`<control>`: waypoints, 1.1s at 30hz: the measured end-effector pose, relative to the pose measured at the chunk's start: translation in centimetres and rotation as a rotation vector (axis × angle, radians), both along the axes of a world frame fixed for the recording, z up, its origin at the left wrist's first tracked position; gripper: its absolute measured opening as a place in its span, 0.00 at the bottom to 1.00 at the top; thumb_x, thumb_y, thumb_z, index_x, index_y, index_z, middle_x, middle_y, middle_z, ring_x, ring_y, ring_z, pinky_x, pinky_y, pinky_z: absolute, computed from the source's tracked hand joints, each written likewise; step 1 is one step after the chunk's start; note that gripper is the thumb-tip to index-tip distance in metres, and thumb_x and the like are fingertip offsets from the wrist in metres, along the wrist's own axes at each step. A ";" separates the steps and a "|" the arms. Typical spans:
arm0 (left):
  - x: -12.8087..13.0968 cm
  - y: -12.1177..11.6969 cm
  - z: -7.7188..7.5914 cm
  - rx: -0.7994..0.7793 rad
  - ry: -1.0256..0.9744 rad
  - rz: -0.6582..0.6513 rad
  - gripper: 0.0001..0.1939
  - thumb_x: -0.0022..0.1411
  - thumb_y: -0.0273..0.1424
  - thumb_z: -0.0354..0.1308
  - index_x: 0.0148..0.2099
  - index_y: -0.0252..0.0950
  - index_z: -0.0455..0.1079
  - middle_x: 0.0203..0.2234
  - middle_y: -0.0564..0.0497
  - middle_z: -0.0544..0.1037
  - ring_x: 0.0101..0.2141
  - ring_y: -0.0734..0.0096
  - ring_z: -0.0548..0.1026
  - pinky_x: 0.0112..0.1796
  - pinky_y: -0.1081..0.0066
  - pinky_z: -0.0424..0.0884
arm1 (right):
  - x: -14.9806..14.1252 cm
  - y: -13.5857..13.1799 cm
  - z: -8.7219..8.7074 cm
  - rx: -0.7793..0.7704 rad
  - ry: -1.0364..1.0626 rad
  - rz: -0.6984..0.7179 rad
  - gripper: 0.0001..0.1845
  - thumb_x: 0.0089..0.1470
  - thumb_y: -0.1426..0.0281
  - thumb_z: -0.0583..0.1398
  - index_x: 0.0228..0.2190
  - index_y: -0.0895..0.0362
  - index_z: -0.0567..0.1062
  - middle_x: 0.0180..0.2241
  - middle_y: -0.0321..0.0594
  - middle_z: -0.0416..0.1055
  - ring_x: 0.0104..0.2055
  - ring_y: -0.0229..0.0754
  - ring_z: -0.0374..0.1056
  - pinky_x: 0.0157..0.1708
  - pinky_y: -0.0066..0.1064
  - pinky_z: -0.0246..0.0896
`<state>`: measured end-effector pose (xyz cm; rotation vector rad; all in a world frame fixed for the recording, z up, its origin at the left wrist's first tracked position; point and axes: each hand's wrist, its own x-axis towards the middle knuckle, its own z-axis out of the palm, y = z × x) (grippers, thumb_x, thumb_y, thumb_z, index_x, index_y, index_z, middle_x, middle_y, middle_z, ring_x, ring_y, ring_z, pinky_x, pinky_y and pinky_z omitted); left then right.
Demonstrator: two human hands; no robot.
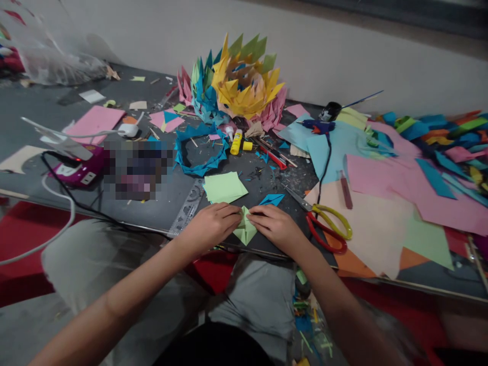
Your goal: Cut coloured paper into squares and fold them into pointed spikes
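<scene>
A light green sheet of paper (246, 235), folded with creases showing, lies at the table's front edge between my two hands. My left hand (217, 222) is closed on its left side, the fingertips pressed to the paper. From the other side my right hand (277, 227) pinches the right part of the same paper. Just behind them rest a stack of light green paper squares (224, 187) and a blue folded paper piece (272, 200). Scissors (324, 218) with yellow and red handles lie right of my right hand.
A clear ruler (188, 206) lies left of the stack. Farther back are a blue paper ring (202, 168), a yellow glue stick (236, 143), a glue gun (318, 126) and several folded-paper crowns (247, 101). A purple power strip (82, 170) with cables sits left; coloured sheets (381, 168) cover the right.
</scene>
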<state>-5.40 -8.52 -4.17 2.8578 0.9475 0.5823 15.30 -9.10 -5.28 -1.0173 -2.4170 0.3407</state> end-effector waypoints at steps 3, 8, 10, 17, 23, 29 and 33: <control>0.0 0.0 0.0 0.003 -0.004 -0.013 0.11 0.64 0.28 0.47 0.40 0.32 0.71 0.38 0.48 0.76 0.37 0.68 0.72 0.39 0.67 0.69 | 0.1 0.2 -0.1 0.006 0.020 0.017 0.11 0.56 0.73 0.54 0.37 0.60 0.76 0.39 0.44 0.73 0.38 0.42 0.66 0.39 0.32 0.63; -0.1 0.1 0.0 0.005 0.009 -0.033 0.10 0.64 0.27 0.48 0.40 0.33 0.70 0.39 0.48 0.76 0.38 0.68 0.72 0.40 0.67 0.69 | 0.2 0.2 -0.2 0.011 0.020 0.028 0.11 0.56 0.73 0.54 0.36 0.59 0.76 0.39 0.43 0.73 0.38 0.42 0.66 0.39 0.32 0.63; -0.1 0.1 0.0 0.004 0.013 -0.035 0.10 0.64 0.27 0.47 0.41 0.33 0.70 0.39 0.48 0.75 0.38 0.68 0.72 0.40 0.67 0.69 | 0.2 0.2 -0.2 0.013 0.020 0.030 0.10 0.56 0.73 0.55 0.36 0.59 0.76 0.38 0.44 0.73 0.38 0.43 0.66 0.39 0.32 0.63; -0.1 0.4 0.0 -0.020 0.020 -0.058 0.10 0.64 0.27 0.48 0.40 0.32 0.71 0.39 0.47 0.75 0.38 0.67 0.72 0.41 0.66 0.69 | 0.2 0.3 -0.1 0.005 0.001 0.039 0.11 0.56 0.74 0.55 0.36 0.60 0.76 0.38 0.45 0.73 0.38 0.44 0.66 0.39 0.33 0.63; -0.2 0.7 0.0 -0.017 0.025 -0.094 0.11 0.64 0.27 0.47 0.39 0.32 0.71 0.38 0.47 0.75 0.38 0.66 0.72 0.41 0.66 0.69 | 0.2 0.3 -0.2 0.002 -0.006 0.033 0.11 0.57 0.72 0.53 0.36 0.58 0.76 0.39 0.44 0.72 0.39 0.43 0.66 0.39 0.33 0.63; -0.2 0.7 0.1 -0.005 0.015 -0.092 0.11 0.64 0.28 0.47 0.39 0.33 0.71 0.38 0.47 0.75 0.38 0.67 0.72 0.40 0.67 0.70 | 0.1 0.3 -0.2 0.008 0.006 0.028 0.12 0.58 0.72 0.53 0.36 0.58 0.76 0.38 0.44 0.72 0.38 0.42 0.66 0.39 0.33 0.63; -0.3 0.7 -0.1 0.007 0.017 -0.097 0.10 0.64 0.27 0.48 0.38 0.33 0.71 0.38 0.47 0.75 0.38 0.67 0.73 0.40 0.68 0.70 | 0.1 0.2 -0.3 0.014 -0.001 0.020 0.12 0.58 0.72 0.53 0.37 0.59 0.76 0.39 0.45 0.72 0.39 0.43 0.66 0.39 0.33 0.63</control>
